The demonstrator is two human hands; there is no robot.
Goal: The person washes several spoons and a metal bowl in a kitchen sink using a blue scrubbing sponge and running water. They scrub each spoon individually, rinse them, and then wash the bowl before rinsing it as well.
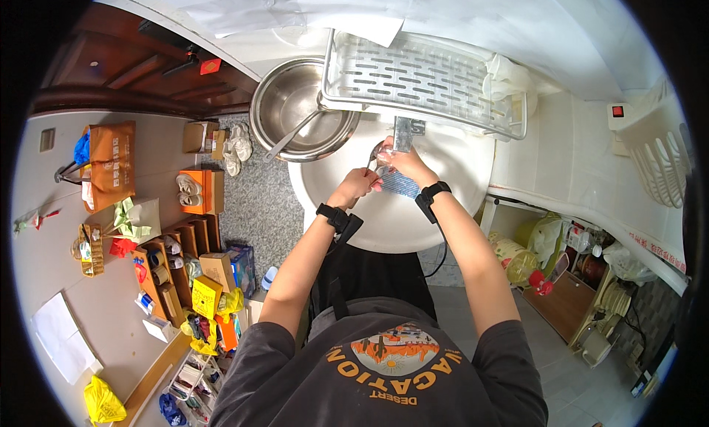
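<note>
Over the white washbasin (382, 239), my left hand (355, 185) grips the handle of a metal utensil, apparently a spoon (372, 160). My right hand (409, 164) is curled around its upper end, just below the square metal faucet (403, 134). Fingers cover part of the utensil, so its full shape and whether there is more than one piece are hard to tell. Clear water or a glossy surface glints between the hands. Under my right hand lies a blue-and-white striped cloth (400, 185) in the basin.
To the left, a stainless steel pot (293, 103) holds a long-handled metal utensil (292, 134) leaning on its rim. A slotted dish rack (410, 78) stands behind the faucet. An oil bottle (515, 258) sits on a low shelf at right. Shoes (238, 147) and boxes occupy the left.
</note>
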